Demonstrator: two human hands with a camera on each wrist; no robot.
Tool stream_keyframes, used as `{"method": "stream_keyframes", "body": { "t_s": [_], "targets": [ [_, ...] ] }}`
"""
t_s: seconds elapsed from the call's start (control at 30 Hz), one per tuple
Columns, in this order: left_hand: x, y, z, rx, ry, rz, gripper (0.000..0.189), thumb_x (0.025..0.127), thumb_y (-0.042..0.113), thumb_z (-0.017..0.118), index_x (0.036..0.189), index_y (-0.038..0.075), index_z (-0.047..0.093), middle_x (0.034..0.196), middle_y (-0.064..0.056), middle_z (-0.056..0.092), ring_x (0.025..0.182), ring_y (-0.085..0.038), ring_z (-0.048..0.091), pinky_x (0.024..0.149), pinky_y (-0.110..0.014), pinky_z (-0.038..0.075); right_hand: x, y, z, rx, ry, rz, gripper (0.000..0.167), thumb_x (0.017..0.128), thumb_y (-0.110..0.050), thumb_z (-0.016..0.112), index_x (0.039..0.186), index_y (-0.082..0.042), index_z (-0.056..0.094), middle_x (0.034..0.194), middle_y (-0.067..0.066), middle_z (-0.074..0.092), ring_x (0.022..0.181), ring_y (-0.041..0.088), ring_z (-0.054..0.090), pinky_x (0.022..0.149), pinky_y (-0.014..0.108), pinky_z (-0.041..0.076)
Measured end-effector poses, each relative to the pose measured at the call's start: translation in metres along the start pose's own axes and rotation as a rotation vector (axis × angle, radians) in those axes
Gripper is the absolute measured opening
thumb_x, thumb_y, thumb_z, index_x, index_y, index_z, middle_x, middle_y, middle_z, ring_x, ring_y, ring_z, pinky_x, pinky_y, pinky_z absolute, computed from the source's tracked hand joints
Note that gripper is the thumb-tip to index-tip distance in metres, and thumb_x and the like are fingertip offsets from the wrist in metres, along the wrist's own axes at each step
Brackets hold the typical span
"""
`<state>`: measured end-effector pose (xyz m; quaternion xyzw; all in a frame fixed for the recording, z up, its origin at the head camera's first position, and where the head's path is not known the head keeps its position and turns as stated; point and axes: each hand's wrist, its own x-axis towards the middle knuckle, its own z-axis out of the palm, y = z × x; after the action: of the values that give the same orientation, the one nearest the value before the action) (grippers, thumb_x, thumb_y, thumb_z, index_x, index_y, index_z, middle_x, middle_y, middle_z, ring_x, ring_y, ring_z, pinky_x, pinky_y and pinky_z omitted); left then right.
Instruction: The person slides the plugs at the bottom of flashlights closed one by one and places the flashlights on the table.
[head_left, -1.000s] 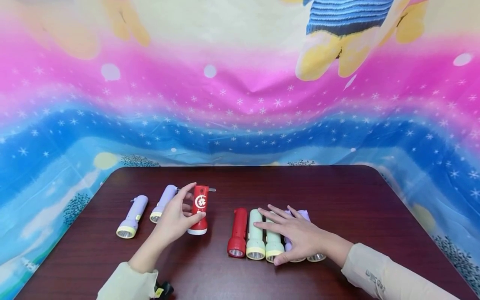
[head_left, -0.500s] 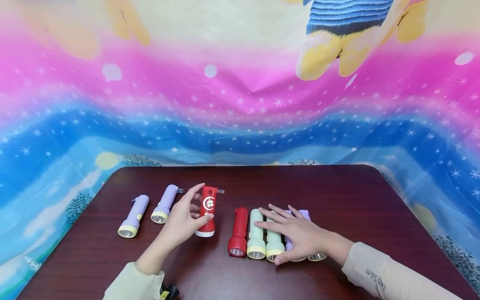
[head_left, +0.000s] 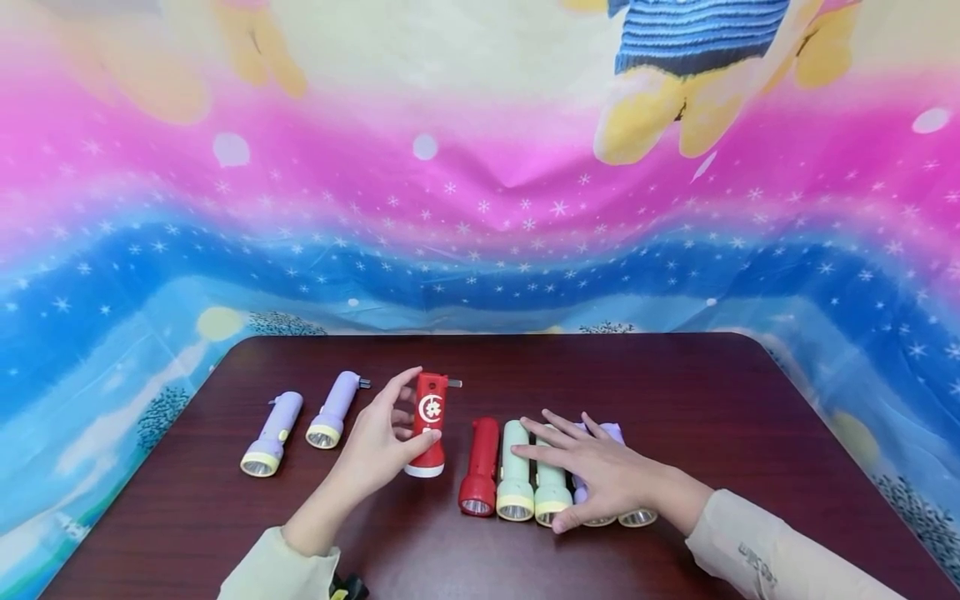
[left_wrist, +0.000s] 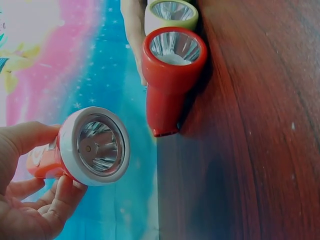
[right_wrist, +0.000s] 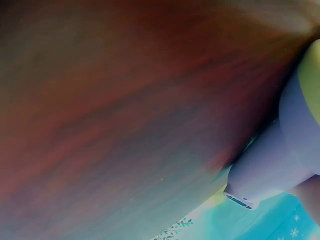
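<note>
My left hand (head_left: 375, 442) pinches a red flashlight (head_left: 427, 457) with a white rim, thumb on its near side and fingers behind. Metal plug prongs stick out to the right at its top, and its lens faces the camera in the left wrist view. Just right of it begins a row of flashlights lying side by side: a red one (head_left: 480, 467), two pale green ones (head_left: 515, 467), then purple ones (head_left: 613, 431). Over the row's right part my right hand (head_left: 600, 475) lies with fingers spread, partly hiding the green and purple bodies. A purple flashlight (right_wrist: 272, 165) shows in the right wrist view.
Two more purple flashlights (head_left: 272, 433) with yellow rims lie apart on the left of the dark wooden table (head_left: 675, 383). A patterned cloth (head_left: 480, 208) hangs behind and around the table. A black strap (head_left: 348, 587) shows below the left sleeve.
My left hand has carried the red flashlight to the right, away from the two purple ones and closer to the row. My right hand has stayed on the row.
</note>
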<state>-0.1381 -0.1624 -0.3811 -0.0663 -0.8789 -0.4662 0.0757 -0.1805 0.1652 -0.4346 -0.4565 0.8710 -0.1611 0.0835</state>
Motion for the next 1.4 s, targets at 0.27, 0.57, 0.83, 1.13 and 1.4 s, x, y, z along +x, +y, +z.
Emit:
{"method": "stream_keyframes", "body": {
  "t_s": [0.27, 0.57, 0.83, 1.13, 1.4],
  "targets": [
    [-0.004, 0.001, 0.007, -0.021, 0.016, 0.011, 0.085, 0.075, 0.003, 0.084, 0.148, 0.014, 0.042, 0.115, -0.009, 0.059, 0.084, -0.015, 0.066, 0.074, -0.022, 0.058, -0.002, -0.003, -0.004, -0.018, 0.059, -0.019, 0.089, 0.078, -0.071, 0.066, 0.154, -0.043, 0.030, 0.167, -0.001, 0.020, 0.153, 0.039, 0.016, 0.105, 0.081, 0.019],
    [-0.005, 0.004, 0.012, -0.058, 0.021, 0.015, 0.084, 0.074, 0.004, 0.085, 0.147, 0.017, 0.045, 0.115, -0.008, 0.059, 0.084, -0.015, 0.067, 0.073, -0.019, 0.057, -0.002, -0.009, -0.019, 0.051, 0.197, -0.068, 0.080, 0.088, -0.052, 0.068, 0.156, -0.032, 0.031, 0.164, 0.001, 0.028, 0.151, 0.037, 0.023, 0.107, 0.072, 0.032],
    [-0.003, 0.007, 0.020, -0.086, 0.033, 0.037, 0.083, 0.075, 0.004, 0.085, 0.147, 0.016, 0.044, 0.114, -0.009, 0.060, 0.084, -0.015, 0.067, 0.073, -0.021, 0.058, 0.004, -0.013, -0.031, 0.159, 0.279, -0.039, 0.078, 0.089, -0.031, 0.074, 0.155, -0.026, 0.033, 0.161, 0.001, 0.035, 0.148, 0.027, 0.033, 0.111, 0.061, 0.037],
    [-0.003, 0.016, 0.029, -0.125, 0.016, 0.028, 0.084, 0.076, 0.006, 0.084, 0.148, 0.019, 0.042, 0.117, -0.007, 0.059, 0.088, -0.016, 0.068, 0.074, -0.019, 0.057, 0.015, -0.022, -0.041, 0.263, 0.366, -0.005, 0.065, 0.096, -0.029, 0.066, 0.153, -0.031, 0.035, 0.155, -0.007, 0.043, 0.142, 0.019, 0.042, 0.108, 0.054, 0.043],
    [-0.002, 0.020, 0.037, -0.160, -0.004, 0.064, 0.084, 0.077, 0.007, 0.084, 0.148, 0.020, 0.042, 0.116, -0.007, 0.058, 0.090, -0.017, 0.069, 0.075, -0.019, 0.056, 0.028, -0.033, -0.045, 0.363, 0.379, -0.017, 0.062, 0.097, -0.023, 0.065, 0.152, -0.029, 0.038, 0.155, -0.006, 0.043, 0.142, 0.019, 0.043, 0.107, 0.054, 0.045]
  ]
}}
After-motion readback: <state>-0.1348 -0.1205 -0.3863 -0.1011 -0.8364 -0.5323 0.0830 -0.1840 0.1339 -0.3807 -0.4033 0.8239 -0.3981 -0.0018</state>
